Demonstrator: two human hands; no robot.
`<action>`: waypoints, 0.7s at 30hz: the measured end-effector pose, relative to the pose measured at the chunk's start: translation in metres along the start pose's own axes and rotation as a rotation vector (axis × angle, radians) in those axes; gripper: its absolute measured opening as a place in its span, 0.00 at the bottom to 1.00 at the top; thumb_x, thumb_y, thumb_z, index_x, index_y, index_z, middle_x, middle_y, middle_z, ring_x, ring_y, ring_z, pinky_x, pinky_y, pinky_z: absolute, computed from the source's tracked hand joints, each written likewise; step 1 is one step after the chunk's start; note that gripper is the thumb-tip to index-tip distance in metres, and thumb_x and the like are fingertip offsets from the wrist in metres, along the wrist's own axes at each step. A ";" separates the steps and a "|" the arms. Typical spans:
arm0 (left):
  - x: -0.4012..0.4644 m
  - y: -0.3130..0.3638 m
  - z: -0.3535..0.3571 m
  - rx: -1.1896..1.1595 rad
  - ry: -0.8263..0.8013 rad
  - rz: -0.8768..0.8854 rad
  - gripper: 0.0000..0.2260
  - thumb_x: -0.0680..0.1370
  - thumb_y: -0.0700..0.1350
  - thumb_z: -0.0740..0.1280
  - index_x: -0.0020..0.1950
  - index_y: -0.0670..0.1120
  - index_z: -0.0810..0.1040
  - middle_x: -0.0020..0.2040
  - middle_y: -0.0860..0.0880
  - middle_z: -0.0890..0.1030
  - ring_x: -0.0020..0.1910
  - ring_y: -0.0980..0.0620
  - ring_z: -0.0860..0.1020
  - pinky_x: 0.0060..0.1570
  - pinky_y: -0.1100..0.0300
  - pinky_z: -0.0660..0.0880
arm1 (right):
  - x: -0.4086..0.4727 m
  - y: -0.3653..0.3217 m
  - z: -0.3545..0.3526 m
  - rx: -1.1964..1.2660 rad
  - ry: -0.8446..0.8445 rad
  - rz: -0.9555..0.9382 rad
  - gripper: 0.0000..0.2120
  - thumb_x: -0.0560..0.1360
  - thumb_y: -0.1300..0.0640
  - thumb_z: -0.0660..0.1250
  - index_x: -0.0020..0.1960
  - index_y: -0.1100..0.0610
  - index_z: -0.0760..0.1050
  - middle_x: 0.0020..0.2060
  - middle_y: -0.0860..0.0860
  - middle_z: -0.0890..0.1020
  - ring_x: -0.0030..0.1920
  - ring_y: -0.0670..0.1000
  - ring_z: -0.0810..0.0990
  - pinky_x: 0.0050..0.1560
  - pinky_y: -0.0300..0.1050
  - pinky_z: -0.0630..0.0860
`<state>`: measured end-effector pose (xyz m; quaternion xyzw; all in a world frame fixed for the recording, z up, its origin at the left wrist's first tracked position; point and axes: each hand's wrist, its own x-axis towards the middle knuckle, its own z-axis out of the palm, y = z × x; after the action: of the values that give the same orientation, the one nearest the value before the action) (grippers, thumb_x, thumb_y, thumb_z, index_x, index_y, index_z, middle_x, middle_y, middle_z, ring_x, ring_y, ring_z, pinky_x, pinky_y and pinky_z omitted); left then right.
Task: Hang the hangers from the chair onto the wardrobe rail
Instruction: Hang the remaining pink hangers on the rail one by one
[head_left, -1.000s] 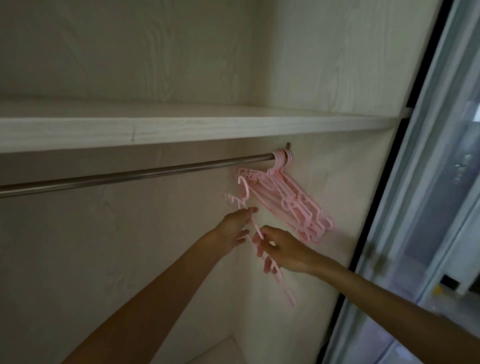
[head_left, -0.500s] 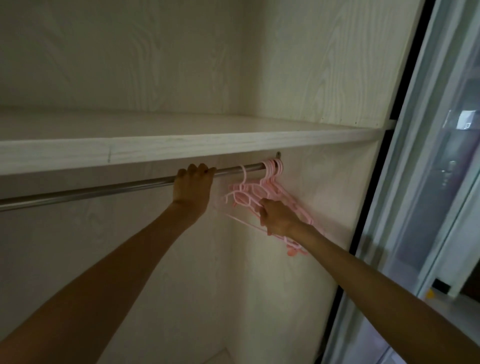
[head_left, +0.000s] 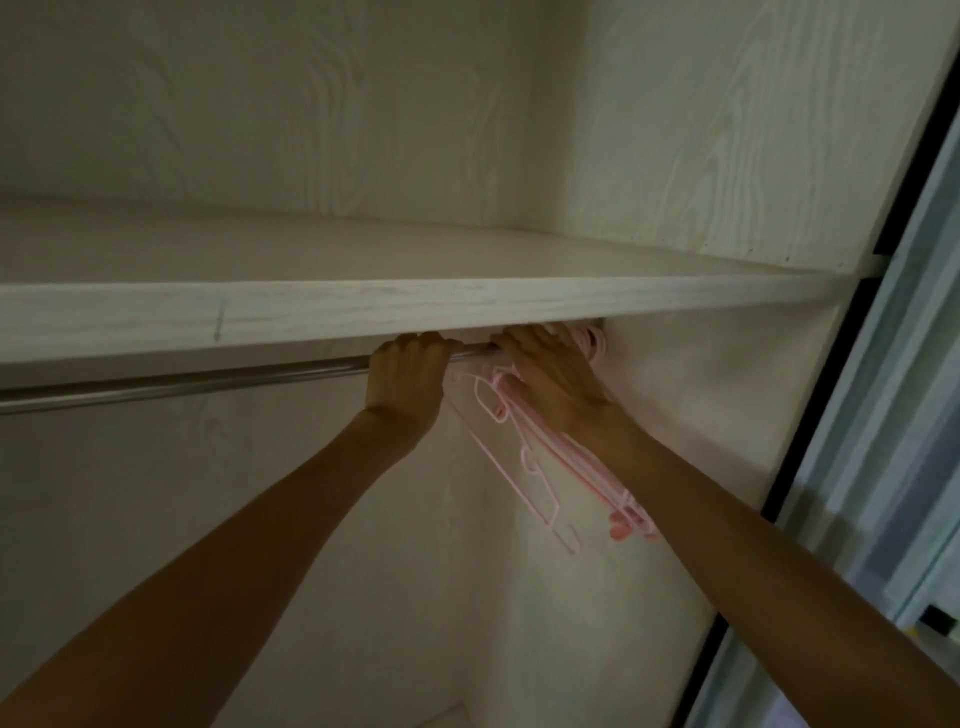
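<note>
Left hand (head_left: 408, 379) grips the rail (head_left: 208, 379); right hand (head_left: 550, 379) holds pink hangers' (head_left: 571, 467) hooks there.

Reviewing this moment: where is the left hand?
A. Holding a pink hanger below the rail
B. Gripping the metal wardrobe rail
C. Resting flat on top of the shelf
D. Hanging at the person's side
B: the left hand has its fingers curled over the metal rail, just left of the pink hangers and under the shelf.

rail (head_left: 208, 378): shiny smooth metal | hangers (head_left: 545, 467): pink plastic | shelf (head_left: 415, 306): matt pale wood-grain
</note>
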<state>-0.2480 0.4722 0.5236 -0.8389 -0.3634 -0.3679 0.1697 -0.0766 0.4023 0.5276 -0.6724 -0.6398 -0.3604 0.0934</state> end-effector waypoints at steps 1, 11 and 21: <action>0.001 -0.001 0.001 -0.011 0.010 0.004 0.17 0.78 0.38 0.62 0.64 0.53 0.76 0.54 0.49 0.82 0.52 0.48 0.80 0.48 0.57 0.76 | 0.001 0.005 0.001 -0.034 0.055 -0.023 0.21 0.69 0.54 0.70 0.61 0.57 0.75 0.57 0.55 0.80 0.56 0.57 0.79 0.62 0.46 0.61; 0.002 -0.002 0.001 -0.025 0.007 0.022 0.21 0.77 0.36 0.62 0.67 0.55 0.74 0.58 0.49 0.81 0.55 0.46 0.80 0.50 0.54 0.76 | -0.002 0.066 0.017 -0.055 -0.148 0.080 0.28 0.61 0.56 0.78 0.59 0.60 0.77 0.56 0.59 0.81 0.56 0.60 0.80 0.58 0.56 0.73; -0.003 0.004 -0.003 -0.016 -0.071 0.071 0.24 0.76 0.34 0.63 0.70 0.50 0.70 0.68 0.47 0.74 0.66 0.47 0.73 0.68 0.53 0.66 | -0.045 0.041 -0.001 -0.050 0.091 -0.048 0.17 0.65 0.57 0.71 0.53 0.55 0.78 0.50 0.54 0.82 0.48 0.57 0.80 0.58 0.49 0.67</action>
<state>-0.2482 0.4669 0.5229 -0.8652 -0.3363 -0.3345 0.1627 -0.0355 0.3591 0.5152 -0.6420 -0.6414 -0.4087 0.0969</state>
